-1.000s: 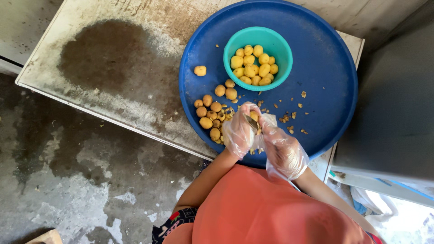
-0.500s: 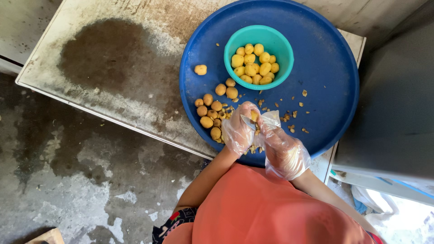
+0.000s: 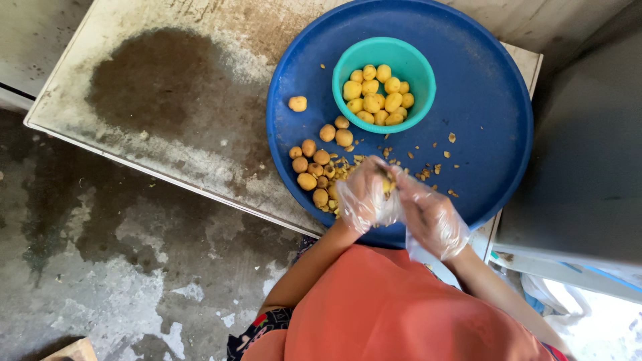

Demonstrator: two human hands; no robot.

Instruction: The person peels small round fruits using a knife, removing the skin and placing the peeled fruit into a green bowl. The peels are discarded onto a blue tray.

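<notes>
Both hands are in thin clear plastic gloves and pressed together over the near edge of the big round blue tray (image 3: 481,134). The left hand (image 3: 364,197) is curled mostly shut around a small yellow-orange fruit (image 3: 386,185), which only peeks out between the fingers. The right hand (image 3: 435,217) is bent in against it, fingertips touching the same fruit; whether it's holding a tool or just picking at the skin can't be made out through the glove.

Just left of the left hand, along the tray's near-left edge, sits a loose pile of brownish-orange unpeeled fruits (image 3: 314,167). One stray fruit (image 3: 297,103) lies on its own right at the tray's left rim. Small peel scraps (image 3: 428,167) are scattered over the middle of the tray, just beyond the hands.

Further out, toward the far side of the tray, a teal bowl (image 3: 354,60) holds a heap of paler yellow peeled fruits (image 3: 378,93).

The tray rests on a stained concrete bench (image 3: 167,87), at its right end, with a dark wet patch on the bench's left half.
</notes>
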